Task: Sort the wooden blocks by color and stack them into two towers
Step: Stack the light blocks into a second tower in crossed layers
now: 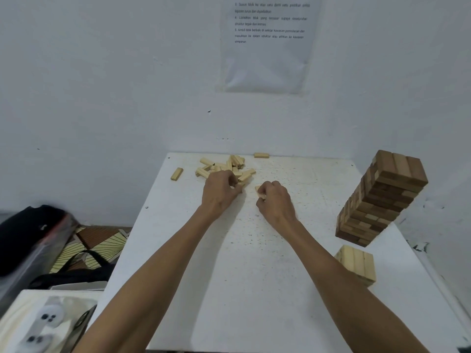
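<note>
A loose pile of light wooden blocks (224,166) lies at the far middle of the white table (254,263). My left hand (220,192) reaches into the pile's near edge, fingers curled on a light block there. My right hand (274,201) is just right of it, fingers curled round a light block whose end shows at its fingertips. A tall dark brown tower (382,197) stands at the right edge. In front of it sits a short light tower (358,263), partly hidden by my right forearm.
Two stray light blocks lie apart: one (176,174) left of the pile, one (261,155) at the wall. A printed sheet (267,42) hangs on the wall. Dark bags (33,240) and a white box (43,322) sit left of the table.
</note>
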The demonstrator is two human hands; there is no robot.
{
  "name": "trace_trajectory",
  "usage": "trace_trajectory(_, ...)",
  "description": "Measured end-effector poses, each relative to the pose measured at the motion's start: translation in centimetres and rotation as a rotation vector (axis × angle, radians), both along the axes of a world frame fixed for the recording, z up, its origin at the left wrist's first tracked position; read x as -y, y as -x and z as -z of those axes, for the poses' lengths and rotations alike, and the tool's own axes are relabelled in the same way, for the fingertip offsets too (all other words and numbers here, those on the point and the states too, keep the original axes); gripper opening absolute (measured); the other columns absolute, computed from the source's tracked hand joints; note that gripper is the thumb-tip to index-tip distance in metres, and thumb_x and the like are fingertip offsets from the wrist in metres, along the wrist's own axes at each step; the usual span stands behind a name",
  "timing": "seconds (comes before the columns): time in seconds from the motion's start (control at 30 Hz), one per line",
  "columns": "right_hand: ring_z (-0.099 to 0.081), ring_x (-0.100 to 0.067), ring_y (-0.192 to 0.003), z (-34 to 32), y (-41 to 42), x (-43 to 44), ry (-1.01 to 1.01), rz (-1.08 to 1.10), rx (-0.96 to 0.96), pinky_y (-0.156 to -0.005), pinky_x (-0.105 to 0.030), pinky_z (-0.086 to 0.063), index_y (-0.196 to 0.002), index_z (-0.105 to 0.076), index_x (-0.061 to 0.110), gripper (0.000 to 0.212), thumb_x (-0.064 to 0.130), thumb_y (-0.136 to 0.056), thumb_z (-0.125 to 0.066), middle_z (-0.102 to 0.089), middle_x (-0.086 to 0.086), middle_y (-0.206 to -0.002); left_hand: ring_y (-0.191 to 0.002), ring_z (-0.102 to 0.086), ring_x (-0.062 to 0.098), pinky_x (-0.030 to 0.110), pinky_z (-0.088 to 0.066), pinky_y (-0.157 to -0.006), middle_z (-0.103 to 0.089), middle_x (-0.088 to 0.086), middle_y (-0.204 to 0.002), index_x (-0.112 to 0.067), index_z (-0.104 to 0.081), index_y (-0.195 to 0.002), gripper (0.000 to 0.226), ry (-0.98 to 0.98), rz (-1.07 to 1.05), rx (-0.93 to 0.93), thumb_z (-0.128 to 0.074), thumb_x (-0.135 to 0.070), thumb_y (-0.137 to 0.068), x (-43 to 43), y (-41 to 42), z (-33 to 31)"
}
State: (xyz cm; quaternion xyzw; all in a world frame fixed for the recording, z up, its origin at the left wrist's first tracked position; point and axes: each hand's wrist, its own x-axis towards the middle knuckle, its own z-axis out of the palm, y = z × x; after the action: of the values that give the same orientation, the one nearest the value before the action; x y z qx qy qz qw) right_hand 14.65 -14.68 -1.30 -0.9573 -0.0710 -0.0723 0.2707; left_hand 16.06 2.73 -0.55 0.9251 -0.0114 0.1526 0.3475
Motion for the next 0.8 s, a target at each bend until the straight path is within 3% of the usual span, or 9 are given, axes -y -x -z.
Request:
trace_trajectory(0.3, -0.056, -0.025, -0.108, 0.1, 1.2, 0.5, -0.030, -0.016, -0.064, -0.087, -0.036, -0.051, -0.124, -0.062, 0.007, 0.036, 0.005, -0.087, -0.065, -0.057, -0.009, -0.123, -0.080, -0.062, 0.010, 0.035, -0.055, -0.074, -0.068, -0.008, -0.083, -0.019, -0.071, -0.085, 0.002, 0.076, 0.000, 0.024, -0.071, -0.019, -0.084, -0.7, 4.5, 2.2)
trace_trajectory(0.43, -0.053, -0.027, -0.115, -0.1, 2.2, 0.5, 0.024, -0.046, -0.094, -0.088, -0.033, -0.046, -0.132, -0.059, 0.008, 0.042, 0.010, -0.091, -0.063, -0.052, -0.009, -0.130, -0.093, -0.055, 0.013, 0.034, -0.048, -0.079, -0.068, -0.012, -0.090, -0.024, -0.071, -0.088, 0.008, -0.013, -0.043, -0.003, -0.067, -0.029, -0.084, -0.8, 6.3, 2.5)
trace_trajectory(0.6, -0.049, -0.025, -0.117, -0.4, 2.1, 0.6, 0.067, -0.100, -0.059, -0.088, -0.036, -0.049, -0.122, -0.064, 0.010, 0.028, 0.014, -0.094, -0.061, -0.051, -0.009, -0.129, -0.101, -0.055, 0.022, 0.041, -0.042, -0.085, -0.070, -0.007, -0.095, -0.023, -0.070, -0.098, 0.014, -0.140, -0.112, -0.014, -0.065, -0.028, -0.087, -2.0, 6.7, 2.5)
trace_trajectory(0.8, -0.037, -0.022, -0.139, -1.2, -0.3, 0.8, 0.190, -0.300, -0.066, -0.104, -0.036, -0.043, -0.120, -0.064, 0.017, 0.030, 0.007, -0.091, -0.062, -0.043, -0.002, -0.153, -0.104, -0.054, 0.022, 0.039, -0.039, -0.086, -0.068, -0.005, -0.098, -0.023, -0.071, -0.099, 0.016, -0.152, -0.131, -0.042, -0.063, -0.030, -0.087, -2.4, 6.4, 2.4)
